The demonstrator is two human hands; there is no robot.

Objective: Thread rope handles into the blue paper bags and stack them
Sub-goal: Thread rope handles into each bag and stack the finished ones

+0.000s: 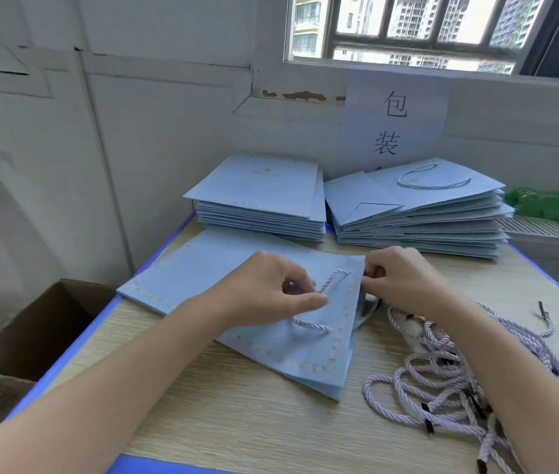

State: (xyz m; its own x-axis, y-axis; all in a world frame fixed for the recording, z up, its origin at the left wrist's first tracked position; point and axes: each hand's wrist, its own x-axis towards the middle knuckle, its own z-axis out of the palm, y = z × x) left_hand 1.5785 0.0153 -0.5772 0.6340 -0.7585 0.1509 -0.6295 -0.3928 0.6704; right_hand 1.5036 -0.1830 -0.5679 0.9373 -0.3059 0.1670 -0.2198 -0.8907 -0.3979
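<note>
A flat blue paper bag (202, 278) lies across the middle of the table. A pale lilac rope handle (312, 325) loops over its top end. My left hand (271, 292) pinches this rope between thumb and fingers. My right hand (404, 278) grips the bag's top edge, its fingers curled at the opening. A tangle of loose rope handles (442, 381) with black tips lies to the right of the bag. At the back stand two stacks of blue bags: the left stack (264, 200) shows no rope, the right stack (421, 213) has a rope on top.
The wooden table (237, 422) has a blue rim and stands against a white wall with a paper sign (394, 124). An open cardboard box (41, 330) sits on the floor at the left. A green plastic object (551, 203) lies behind the right stack.
</note>
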